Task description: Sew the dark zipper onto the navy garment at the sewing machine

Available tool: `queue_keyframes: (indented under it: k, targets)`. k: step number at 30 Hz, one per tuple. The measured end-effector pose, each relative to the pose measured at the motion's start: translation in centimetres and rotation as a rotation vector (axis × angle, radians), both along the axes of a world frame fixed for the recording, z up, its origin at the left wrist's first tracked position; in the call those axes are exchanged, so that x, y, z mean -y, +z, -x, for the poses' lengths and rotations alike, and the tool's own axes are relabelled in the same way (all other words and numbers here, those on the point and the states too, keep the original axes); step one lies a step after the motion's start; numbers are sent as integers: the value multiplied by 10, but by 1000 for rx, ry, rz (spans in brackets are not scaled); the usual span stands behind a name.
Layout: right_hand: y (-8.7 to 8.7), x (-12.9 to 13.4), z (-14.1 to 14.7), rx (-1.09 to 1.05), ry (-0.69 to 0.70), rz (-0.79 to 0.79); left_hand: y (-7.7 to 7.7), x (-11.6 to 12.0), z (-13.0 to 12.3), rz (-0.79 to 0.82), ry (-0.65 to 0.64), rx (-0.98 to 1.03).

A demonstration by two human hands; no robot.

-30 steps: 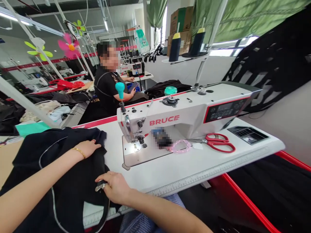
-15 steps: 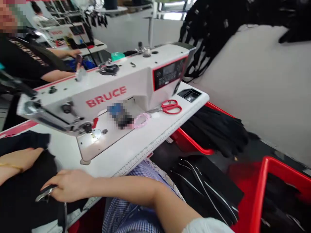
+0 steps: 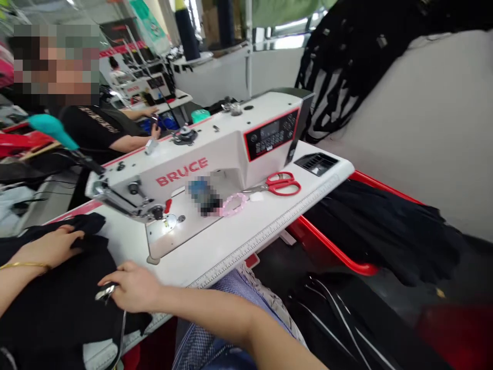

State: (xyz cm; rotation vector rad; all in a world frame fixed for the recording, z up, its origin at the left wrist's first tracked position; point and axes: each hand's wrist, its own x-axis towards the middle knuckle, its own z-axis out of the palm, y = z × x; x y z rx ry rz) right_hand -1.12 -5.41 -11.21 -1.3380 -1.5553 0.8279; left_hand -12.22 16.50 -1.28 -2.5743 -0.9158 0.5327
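Observation:
Black cloth lies spread over the left end of the sewing table. My left hand rests on its upper part, fingers apart and slightly bent. Closer to the middle, my right hand is closed on a small silver-and-black metal piece; its exact kind is unclear. Below that hand a narrow strip with a pale edge hangs down over the cloth. To the right of both hands stands a white sewing machine, its lamp lit over the needle plate.
Red-handled scissors, a pink ring-shaped band and a blurred-out item lie by the machine. A red bin with dark cloth stands at right. Black pieces with pale edging lie below. Another person sits behind the machine.
The view has swung left and up, so the machine appears further right. Both hands remain at the black cloth; the left hand's fingers show more spread. The right hand still holds the metal piece.

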Motion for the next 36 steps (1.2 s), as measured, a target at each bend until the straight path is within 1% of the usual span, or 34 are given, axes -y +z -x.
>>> queue_keyframes:
  k: [2,4,6,8,12,16,20,25,30,33,35,36]
  targets:
    - [0,1,0,-22,-18,23,6,2,3,-42,-64,-33]
    - [0,1,2,-32,-26,60,14,12,2,-60,-125,-21]
    - [-1,0,4,-64,-31,72,18,24,-1,-49,-143,-16]
    - [-1,1,5,-91,-37,63,19,32,-1,-31,-93,9]
    - [-1,3,8,-60,-54,67,12,40,8,-34,9,140]
    - [0,3,9,-23,-84,73,7,42,16,-6,34,271]
    - [1,3,12,-22,-90,73,7,41,23,28,32,313]
    - [0,5,15,-61,-117,65,10,39,35,-15,64,290]
    - [2,4,14,-101,-130,62,21,36,44,-34,52,288]
    - [5,12,12,-60,-120,65,27,30,37,-13,32,294]
    - [2,28,8,-3,-110,51,23,26,22,11,6,299]
    - [-3,40,5,27,-100,43,17,25,11,28,-13,301]
